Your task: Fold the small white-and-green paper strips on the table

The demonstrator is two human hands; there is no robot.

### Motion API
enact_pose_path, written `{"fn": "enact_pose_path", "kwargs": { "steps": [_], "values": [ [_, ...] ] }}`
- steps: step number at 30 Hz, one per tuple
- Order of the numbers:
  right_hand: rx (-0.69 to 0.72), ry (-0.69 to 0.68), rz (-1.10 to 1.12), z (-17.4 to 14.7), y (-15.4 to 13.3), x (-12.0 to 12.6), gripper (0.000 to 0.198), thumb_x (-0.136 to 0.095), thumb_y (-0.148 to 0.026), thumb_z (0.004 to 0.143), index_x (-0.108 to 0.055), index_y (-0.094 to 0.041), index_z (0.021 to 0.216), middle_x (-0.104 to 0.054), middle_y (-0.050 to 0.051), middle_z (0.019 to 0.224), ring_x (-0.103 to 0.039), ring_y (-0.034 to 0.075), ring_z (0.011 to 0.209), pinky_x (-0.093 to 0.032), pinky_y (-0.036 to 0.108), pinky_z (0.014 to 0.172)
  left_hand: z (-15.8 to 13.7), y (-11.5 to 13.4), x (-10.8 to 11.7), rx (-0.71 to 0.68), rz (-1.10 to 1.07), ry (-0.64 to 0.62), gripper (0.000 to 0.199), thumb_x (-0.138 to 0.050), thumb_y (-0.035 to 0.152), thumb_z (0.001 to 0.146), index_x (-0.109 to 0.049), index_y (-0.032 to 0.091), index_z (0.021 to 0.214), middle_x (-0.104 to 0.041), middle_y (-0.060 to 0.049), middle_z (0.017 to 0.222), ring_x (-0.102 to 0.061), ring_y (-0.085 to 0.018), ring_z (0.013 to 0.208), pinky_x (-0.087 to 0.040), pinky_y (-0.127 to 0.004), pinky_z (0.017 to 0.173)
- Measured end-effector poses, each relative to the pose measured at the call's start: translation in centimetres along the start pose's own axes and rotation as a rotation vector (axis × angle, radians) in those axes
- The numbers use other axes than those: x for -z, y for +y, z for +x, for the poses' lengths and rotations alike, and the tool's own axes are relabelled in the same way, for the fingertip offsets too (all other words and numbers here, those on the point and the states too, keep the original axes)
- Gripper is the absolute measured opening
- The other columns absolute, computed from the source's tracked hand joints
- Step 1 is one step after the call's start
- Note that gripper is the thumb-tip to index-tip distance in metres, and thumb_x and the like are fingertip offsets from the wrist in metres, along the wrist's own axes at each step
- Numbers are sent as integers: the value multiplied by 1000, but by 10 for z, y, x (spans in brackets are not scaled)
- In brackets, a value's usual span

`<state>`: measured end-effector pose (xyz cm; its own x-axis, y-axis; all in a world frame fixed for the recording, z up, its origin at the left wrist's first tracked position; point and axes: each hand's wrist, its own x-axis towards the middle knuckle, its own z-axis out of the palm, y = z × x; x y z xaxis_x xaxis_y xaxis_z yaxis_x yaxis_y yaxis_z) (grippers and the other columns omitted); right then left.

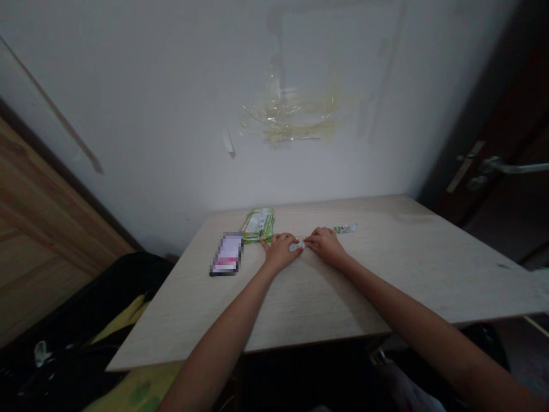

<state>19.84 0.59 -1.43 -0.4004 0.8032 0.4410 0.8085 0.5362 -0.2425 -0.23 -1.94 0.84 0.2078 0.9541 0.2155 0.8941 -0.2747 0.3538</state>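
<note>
My left hand (279, 250) rests on the table, fingers curled and thumb pointing right, closed at a small whitish piece (295, 246), perhaps paper or film. From the right my right hand (326, 244) meets the same piece, its fingertips pinched together at the edge. The fingers cover much of the piece, so its kind is unclear. Just behind and left of my left hand lies a stack of green and white packets (258, 222). A torn-looking green and white wrapper strip (345, 228) lies beyond my right hand.
A phone (227, 255) with a lit, blurred screen lies left of my left hand. The pale wooden table (180, 320) stands against a wall (171, 114) with old tape (295, 117) on it. Dark bags are at lower left; a door handle (514, 167) is at right.
</note>
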Motion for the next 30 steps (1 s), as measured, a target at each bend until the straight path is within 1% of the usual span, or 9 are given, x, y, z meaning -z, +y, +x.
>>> {"fn": "enact_pose_path", "kwargs": {
  "steps": [3,6,9,13,16,20,22,30],
  "values": [
    [36,19,13,-3,2,2,22,-59,-31,94,-75,-26,110,-66,8,103,-56,22,101,-35,39,97,-1,0,-2,-3,-2,16,31,-60,54,86,-67,33,108,-62,-1,132,-43,-31,129,-10,-72,112],
    [65,27,17,-4,2,3,24,-59,-24,94,-72,-25,114,-67,8,104,-57,21,102,-34,40,101,-1,-1,-3,-5,16,28,32,-59,55,86,-67,34,109,-62,-2,132,-43,-31,129,-12,-70,113],
    [95,39,22,-3,2,4,22,-60,-21,92,-72,-21,110,-68,8,105,-58,21,103,-36,38,101,-1,-2,-3,-16,29,27,33,-58,56,86,-66,35,110,-61,-1,133,-43,-32,129,-13,-71,112],
    [122,42,-11,-3,2,7,17,-62,-22,91,-77,-21,101,-69,9,102,-60,21,97,-42,34,90,0,-2,-4,-21,33,26,32,-58,56,87,-67,35,110,-60,-1,133,-43,-32,129,-13,-72,112],
    [140,18,-33,-3,1,8,19,-61,-23,92,-77,-22,103,-68,9,101,-60,21,94,-43,34,87,0,-3,-5,-13,21,32,33,-59,55,86,-67,34,110,-61,-2,132,-43,-32,129,-12,-71,113],
    [138,-10,-1,-2,1,8,21,-60,-23,93,-78,-20,103,-67,10,100,-60,20,91,-44,32,84,0,-3,-7,-15,-4,43,32,-60,55,86,-67,33,108,-62,-2,131,-44,-32,128,-8,-73,113],
    [134,-13,29,-3,2,7,21,-60,-24,93,-78,-20,103,-67,10,100,-60,20,91,-45,31,84,1,-4,-7,-10,-7,48,32,-60,55,86,-67,33,108,-62,-1,131,-44,-32,128,-7,-74,112],
    [103,-36,92,-3,6,3,21,-59,-24,93,-77,-20,103,-66,10,101,-59,20,97,-46,31,88,1,-2,-4,14,12,1,33,-59,54,86,-66,34,111,-60,-2,134,-41,-31,131,-7,-70,114]
  ]
}}
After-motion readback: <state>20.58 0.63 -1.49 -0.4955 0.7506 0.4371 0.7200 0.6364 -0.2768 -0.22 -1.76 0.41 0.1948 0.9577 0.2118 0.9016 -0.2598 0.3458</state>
